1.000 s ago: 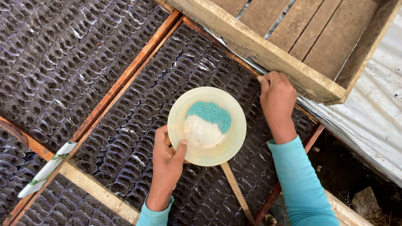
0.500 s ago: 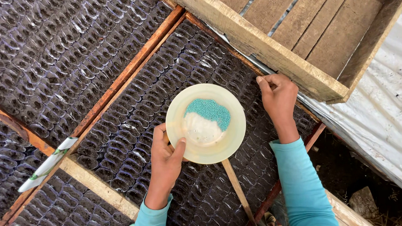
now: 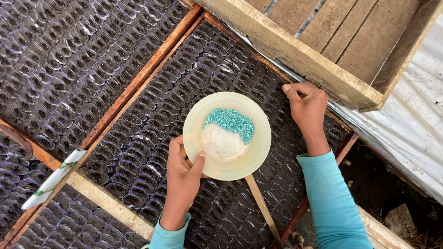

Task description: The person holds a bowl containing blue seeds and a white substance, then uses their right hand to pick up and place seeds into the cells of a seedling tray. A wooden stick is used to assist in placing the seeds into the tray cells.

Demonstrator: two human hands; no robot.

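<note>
The left hand held a shallow, pale yellow plastic bowl by its near rim, thumb hooked over the edge and fingers underneath, so the grip was closed on the bowl. The bowl sat level, raised above the seedling bed, roughly at the middle of the view. Inside it lay a heap of tiny teal-green granules, banked toward the far side in a crescent, with the bare, slightly wet-looking bottom showing whitish nearer the thumb.

The right hand was down at the far edge of the same bed, just below the wooden crate. Thumb and forefinger were pinched together, other fingers curled in; whether a granule sat between the fingertips could not be told, too small to see. Both arms wore turquoise sleeves.

The bed was packed with rows of small dark plastic pots filled with soil, divided by reddish wooden slats. A thin wooden stick lay on the pots beneath the bowl.
</note>
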